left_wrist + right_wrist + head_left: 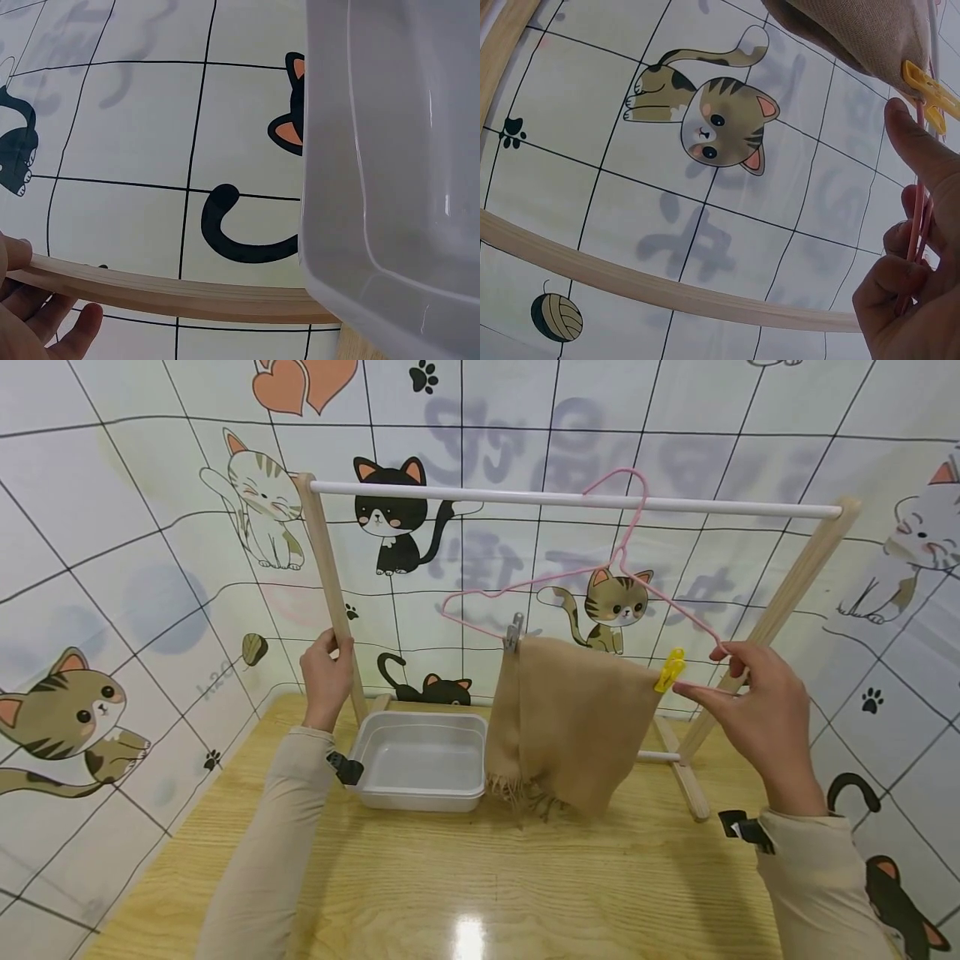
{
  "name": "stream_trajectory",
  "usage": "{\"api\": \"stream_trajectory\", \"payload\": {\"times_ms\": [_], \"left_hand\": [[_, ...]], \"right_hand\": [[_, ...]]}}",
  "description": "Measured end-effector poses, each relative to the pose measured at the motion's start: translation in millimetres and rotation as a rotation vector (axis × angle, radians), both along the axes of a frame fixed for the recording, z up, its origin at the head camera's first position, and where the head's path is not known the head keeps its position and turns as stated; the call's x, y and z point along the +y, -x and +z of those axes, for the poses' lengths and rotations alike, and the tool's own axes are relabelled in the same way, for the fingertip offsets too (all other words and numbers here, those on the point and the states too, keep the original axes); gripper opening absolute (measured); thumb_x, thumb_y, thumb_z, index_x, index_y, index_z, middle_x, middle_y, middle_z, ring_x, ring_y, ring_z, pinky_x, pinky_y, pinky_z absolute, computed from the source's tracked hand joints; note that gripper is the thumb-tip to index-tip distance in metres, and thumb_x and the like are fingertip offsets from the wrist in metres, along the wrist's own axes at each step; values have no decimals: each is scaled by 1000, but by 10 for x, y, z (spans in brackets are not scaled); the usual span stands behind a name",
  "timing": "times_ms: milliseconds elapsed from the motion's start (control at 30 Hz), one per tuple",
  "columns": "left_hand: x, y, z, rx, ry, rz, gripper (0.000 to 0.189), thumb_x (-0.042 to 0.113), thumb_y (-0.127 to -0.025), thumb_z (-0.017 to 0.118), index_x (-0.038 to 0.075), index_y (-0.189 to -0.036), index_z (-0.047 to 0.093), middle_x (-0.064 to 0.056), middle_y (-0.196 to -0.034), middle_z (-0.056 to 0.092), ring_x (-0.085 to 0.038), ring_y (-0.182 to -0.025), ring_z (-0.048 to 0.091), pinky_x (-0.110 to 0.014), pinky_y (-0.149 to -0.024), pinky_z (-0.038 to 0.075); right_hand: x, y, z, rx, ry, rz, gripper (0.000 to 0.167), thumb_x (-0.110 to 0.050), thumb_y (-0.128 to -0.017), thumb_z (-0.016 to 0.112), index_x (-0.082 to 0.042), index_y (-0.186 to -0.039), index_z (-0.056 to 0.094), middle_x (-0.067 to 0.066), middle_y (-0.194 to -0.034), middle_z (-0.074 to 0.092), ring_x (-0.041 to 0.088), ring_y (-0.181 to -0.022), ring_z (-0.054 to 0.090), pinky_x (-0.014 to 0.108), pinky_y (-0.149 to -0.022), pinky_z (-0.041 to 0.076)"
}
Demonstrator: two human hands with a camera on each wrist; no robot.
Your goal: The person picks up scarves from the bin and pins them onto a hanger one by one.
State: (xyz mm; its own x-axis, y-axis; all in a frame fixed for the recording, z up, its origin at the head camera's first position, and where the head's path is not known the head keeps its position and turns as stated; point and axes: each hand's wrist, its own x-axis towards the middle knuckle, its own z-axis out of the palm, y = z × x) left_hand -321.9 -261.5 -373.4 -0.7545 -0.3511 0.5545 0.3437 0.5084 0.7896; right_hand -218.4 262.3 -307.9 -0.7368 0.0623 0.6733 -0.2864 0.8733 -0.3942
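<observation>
My left hand point(327, 681) grips the left wooden post point(324, 568) of a drying rack, thumb on one side and fingers on the other. With my right hand point(768, 722) I hold the right corner of a pink wire hanger point(621, 558), thumb stretched along its lower bar close to the yellow clothespin point(670, 670). The hanger tilts, and its hook loops over the white rod point(465, 494). A tan fringed scarf point(581, 718) hangs folded over the lower bar, fastened by a grey metal clip point(513, 633) on the left and the yellow clothespin on the right.
A white plastic tub point(420, 800) stands on the wooden table point(405, 877), left of the scarf and near the left post. The rack's right post point(798, 572) rises just behind my right hand. A cat-patterned sheet point(495, 435) surrounds the table.
</observation>
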Motion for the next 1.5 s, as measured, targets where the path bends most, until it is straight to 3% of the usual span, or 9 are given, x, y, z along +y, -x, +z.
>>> {"api": "stream_trajectory", "payload": {"times_ms": [533,833,1500], "left_hand": [[16,17,-16,-17,13,5,31,11,-105,54,-7,-128,64,-27,-119,70,-40,-103,69,-53,-83,56],[27,15,-21,-12,19,6,30,11,-105,54,-6,-128,65,-27,-117,70,-39,-99,70,-51,-81,56],[20,19,-28,-17,3,16,31,11,-104,54,-4,-130,65,-26,-119,70,-42,-99,70,-53,-81,56]], "right_hand": [[-36,11,28,-21,-29,-47,54,-28,-74,94,-4,-114,67,13,-92,55,25,-80,41,34,-64,27],[-57,-8,2,16,-65,-56,55,-27,-71,95,-4,-112,67,16,-93,57,29,-79,44,39,-59,30],[-74,-15,-105,83,-141,-72,57,-26,-66,97,-6,-110,68,15,-90,58,34,-74,50,39,-54,31]]}}
